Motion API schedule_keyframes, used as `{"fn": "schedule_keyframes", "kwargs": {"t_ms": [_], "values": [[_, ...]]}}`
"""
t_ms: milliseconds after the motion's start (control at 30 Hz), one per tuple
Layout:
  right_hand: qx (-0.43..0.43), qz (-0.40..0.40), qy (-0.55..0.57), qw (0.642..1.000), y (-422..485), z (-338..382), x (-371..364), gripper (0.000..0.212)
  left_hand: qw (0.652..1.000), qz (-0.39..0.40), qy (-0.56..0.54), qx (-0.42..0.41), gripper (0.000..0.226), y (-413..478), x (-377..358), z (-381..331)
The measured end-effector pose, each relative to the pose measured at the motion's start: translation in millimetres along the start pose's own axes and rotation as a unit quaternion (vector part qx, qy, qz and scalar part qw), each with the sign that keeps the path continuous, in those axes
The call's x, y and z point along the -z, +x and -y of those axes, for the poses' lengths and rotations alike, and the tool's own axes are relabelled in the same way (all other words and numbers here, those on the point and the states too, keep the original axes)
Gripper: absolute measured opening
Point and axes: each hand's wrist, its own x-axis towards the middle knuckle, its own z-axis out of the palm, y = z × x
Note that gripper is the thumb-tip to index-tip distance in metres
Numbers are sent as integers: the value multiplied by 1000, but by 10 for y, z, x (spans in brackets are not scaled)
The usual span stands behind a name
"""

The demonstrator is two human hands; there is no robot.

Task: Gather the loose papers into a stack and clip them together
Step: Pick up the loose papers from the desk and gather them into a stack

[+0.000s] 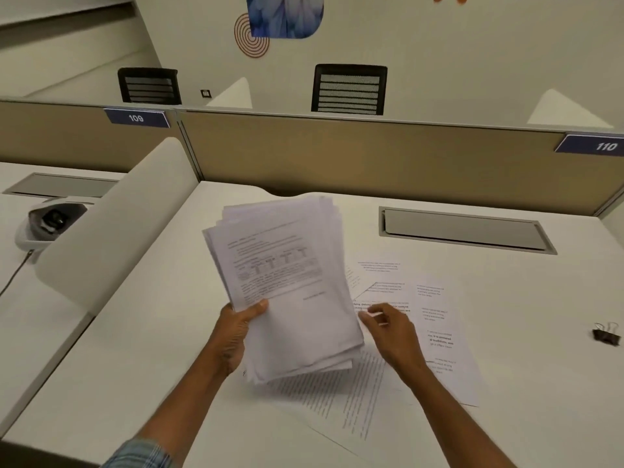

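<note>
My left hand (236, 332) grips a thick, uneven stack of printed papers (287, 282) by its lower left edge, thumb on top, tilted up above the white desk (135, 349). My right hand (391, 329) is just right of the stack, fingers curled near its right edge above the sheets below; whether it pinches a sheet is unclear. Several loose printed sheets (435, 332) still lie flat on the desk under and to the right of the stack. A black binder clip (606, 333) lies on the desk at the far right.
A tan partition (337, 153) closes the back of the desk, a white curved divider (111, 238) the left side. A grey cable hatch (462, 229) sits at the back right. A white device with a cable (47, 221) rests on the neighbouring desk.
</note>
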Motion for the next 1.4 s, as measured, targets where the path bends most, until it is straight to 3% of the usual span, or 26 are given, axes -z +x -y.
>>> {"fn": "schedule_keyframes", "kwargs": {"t_ms": [133,233,367,533,600,700,800,867,967,1100,1267,1400], "values": [[9,126,-244,962,-125,-335,-181,67,998,-38,-48,-19,44,26,284,-67],[15,153,-382,911,-196,-432,-321,102,994,-49,-96,-23,48,57,487,-79],[-17,149,-410,900,-135,-474,-332,123,980,-91,-176,18,50,107,719,-36],[-18,163,-420,893,29,-470,-260,120,972,-120,-195,45,48,39,816,23],[-24,171,-399,901,70,-470,-257,108,971,-120,-201,54,46,14,799,42],[-13,179,-359,916,74,-452,-237,70,970,-113,-207,68,42,-13,752,78],[-3,171,-250,953,67,-426,-133,22,972,-97,-197,79,34,-61,686,127],[-4,172,-147,974,63,-438,5,9,974,-86,-194,84,34,-97,641,170],[-34,137,68,988,-16,-433,289,9,974,-76,-192,92,42,-138,578,260],[-73,91,288,950,-169,-384,398,24,975,-52,-179,124,51,-195,413,365],[-73,94,308,944,-286,-292,150,28,978,-11,-137,159,45,-252,136,476],[-76,110,291,947,-310,-249,69,76,980,-4,-111,164,48,-249,36,496]]}}
